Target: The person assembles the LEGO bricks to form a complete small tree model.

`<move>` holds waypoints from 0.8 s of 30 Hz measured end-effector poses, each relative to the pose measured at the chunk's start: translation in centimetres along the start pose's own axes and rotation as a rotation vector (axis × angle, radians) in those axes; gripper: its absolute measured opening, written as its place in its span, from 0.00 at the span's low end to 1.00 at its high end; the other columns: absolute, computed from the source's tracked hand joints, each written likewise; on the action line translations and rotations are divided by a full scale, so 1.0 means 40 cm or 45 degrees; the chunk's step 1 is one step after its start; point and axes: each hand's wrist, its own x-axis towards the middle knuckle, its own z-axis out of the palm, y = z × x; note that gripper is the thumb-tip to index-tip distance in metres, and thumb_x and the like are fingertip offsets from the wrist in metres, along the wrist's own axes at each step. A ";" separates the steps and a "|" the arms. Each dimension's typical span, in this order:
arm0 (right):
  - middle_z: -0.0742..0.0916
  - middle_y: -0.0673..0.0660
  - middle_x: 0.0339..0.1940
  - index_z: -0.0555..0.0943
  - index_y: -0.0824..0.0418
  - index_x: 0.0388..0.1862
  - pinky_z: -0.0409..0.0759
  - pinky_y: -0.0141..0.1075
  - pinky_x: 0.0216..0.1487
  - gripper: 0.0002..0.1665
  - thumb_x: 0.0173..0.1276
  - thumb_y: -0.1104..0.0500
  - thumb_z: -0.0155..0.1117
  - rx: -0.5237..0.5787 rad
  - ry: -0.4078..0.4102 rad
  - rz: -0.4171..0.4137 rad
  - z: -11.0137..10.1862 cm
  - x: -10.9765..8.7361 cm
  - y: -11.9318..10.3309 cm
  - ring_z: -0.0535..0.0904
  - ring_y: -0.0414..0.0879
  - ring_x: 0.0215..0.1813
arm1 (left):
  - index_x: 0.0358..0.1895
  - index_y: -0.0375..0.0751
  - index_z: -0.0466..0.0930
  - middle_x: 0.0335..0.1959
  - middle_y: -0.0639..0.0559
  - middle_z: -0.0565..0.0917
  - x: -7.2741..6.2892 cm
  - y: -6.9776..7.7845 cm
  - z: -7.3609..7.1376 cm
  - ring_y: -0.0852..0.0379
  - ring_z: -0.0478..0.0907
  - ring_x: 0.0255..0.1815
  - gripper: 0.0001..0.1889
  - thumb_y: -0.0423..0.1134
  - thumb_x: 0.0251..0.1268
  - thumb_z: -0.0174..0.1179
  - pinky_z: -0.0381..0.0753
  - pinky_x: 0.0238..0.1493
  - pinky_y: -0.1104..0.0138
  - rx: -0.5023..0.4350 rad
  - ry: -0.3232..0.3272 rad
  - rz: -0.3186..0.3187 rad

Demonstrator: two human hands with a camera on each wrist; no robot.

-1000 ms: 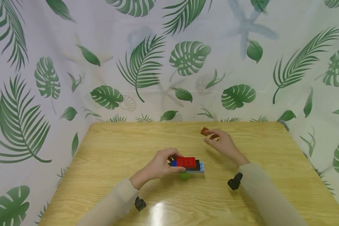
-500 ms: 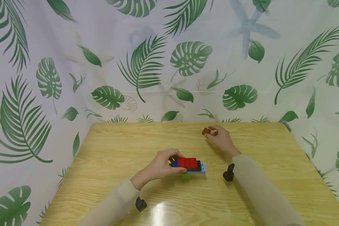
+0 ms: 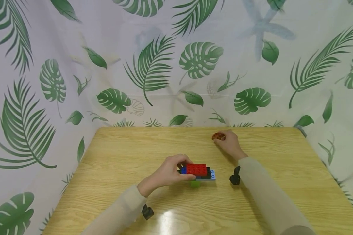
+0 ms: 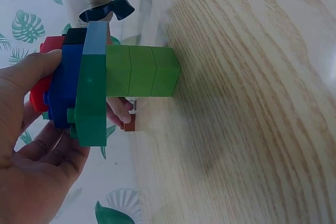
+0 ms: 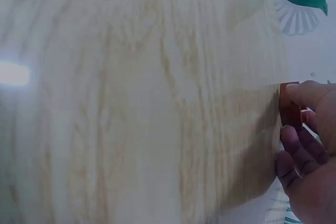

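Note:
Near the middle of the table, my left hand (image 3: pixel 170 171) grips a model built of toy building bricks. A red brick (image 3: pixel 196 169) tops it, with blue, black, dark green and light blue bricks beneath. In the left wrist view, a stack of light green bricks (image 4: pixel 142 71) forms its leg, standing on the table. Toward the back edge, my right hand (image 3: pixel 230 143) pinches a brown brick (image 3: pixel 217 136). The right wrist view has the thumb against this brown brick (image 5: pixel 290 106), with fingers partly hidden behind it.
The wooden table (image 3: pixel 129 143) ends at a back edge just beyond the brown brick. Behind it hangs a white curtain (image 3: pixel 164 111) printed with green leaves. A black camera mount (image 3: pixel 235 176) sits at the right wrist, another black mount (image 3: pixel 147 212) at the left.
My right hand has reached forward to the brown brick, and its thumb and fingers have come together around it. The left hand keeps its grip on the brick model, almost unmoved.

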 end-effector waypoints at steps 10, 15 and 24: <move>0.84 0.72 0.57 0.76 0.72 0.70 0.82 0.51 0.52 0.29 0.75 0.59 0.66 -0.007 0.007 -0.015 -0.002 0.007 -0.003 0.82 0.61 0.52 | 0.51 0.48 0.85 0.47 0.56 0.88 0.001 0.005 0.002 0.62 0.79 0.44 0.17 0.47 0.63 0.77 0.83 0.50 0.67 0.000 -0.005 0.002; 0.85 0.68 0.57 0.79 0.69 0.68 0.79 0.41 0.46 0.28 0.74 0.58 0.69 0.019 -0.001 -0.103 -0.015 0.000 -0.053 0.81 0.58 0.50 | 0.51 0.48 0.85 0.47 0.57 0.87 0.003 0.004 -0.001 0.62 0.79 0.44 0.17 0.46 0.63 0.77 0.84 0.51 0.63 0.000 -0.005 -0.001; 0.88 0.62 0.53 0.84 0.64 0.63 0.80 0.42 0.46 0.24 0.71 0.57 0.72 0.035 -0.059 -0.274 -0.042 -0.057 -0.164 0.83 0.57 0.52 | 0.52 0.48 0.85 0.48 0.56 0.88 0.003 0.001 -0.003 0.62 0.80 0.45 0.17 0.47 0.64 0.77 0.82 0.51 0.68 0.001 -0.014 -0.009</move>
